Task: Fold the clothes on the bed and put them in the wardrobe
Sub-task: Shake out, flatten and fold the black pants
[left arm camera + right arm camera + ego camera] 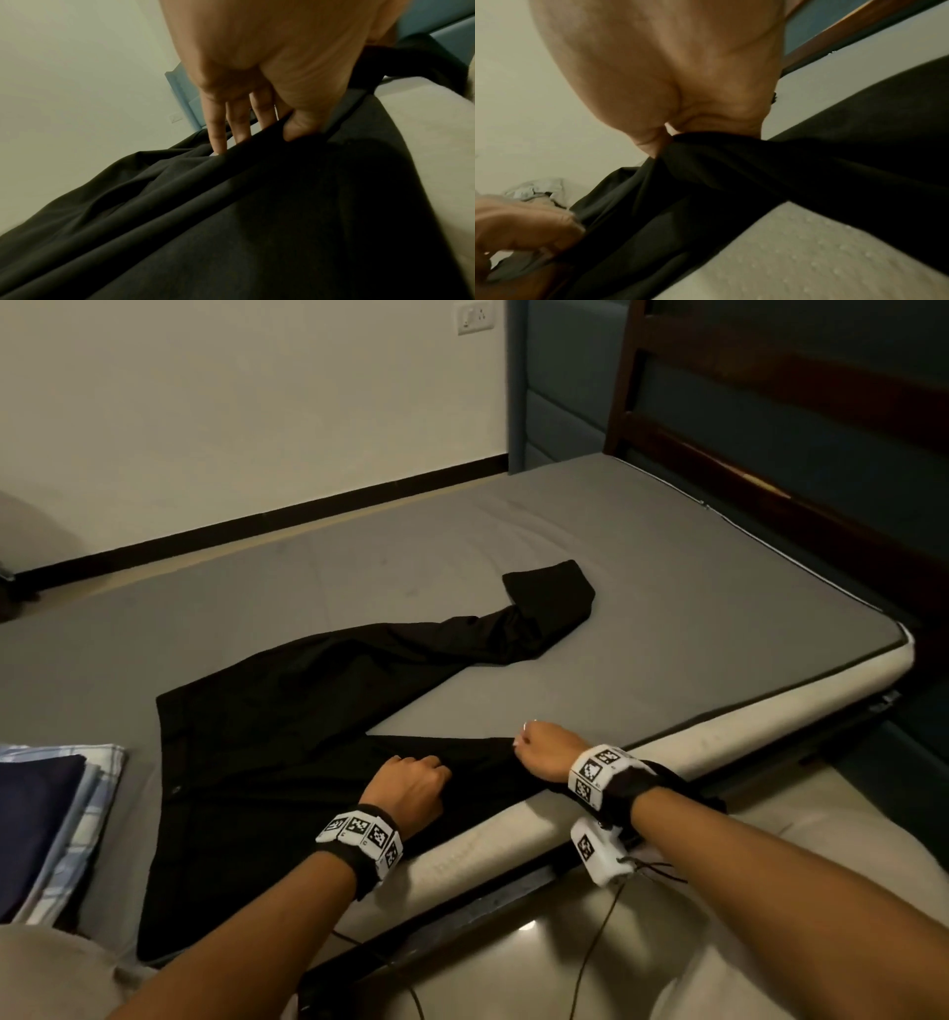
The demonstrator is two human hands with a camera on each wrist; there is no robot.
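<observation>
Both hands [411,785] [547,752] pinch black trousers [287,726] | near leg along mattress [667,567] edge | waistband leftward

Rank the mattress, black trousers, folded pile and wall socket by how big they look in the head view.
1. mattress
2. black trousers
3. folded pile, cut off by the frame edge
4. wall socket, far from the camera, so likely understated

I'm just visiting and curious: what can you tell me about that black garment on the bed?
The black trousers look like thin, smooth, creased fabric, spread on the grey mattress. One leg angles away, its end folded back. The near leg lies along the mattress edge, where the left hand and right hand each pinch its fabric. The waist end lies beside folded clothes.
</observation>
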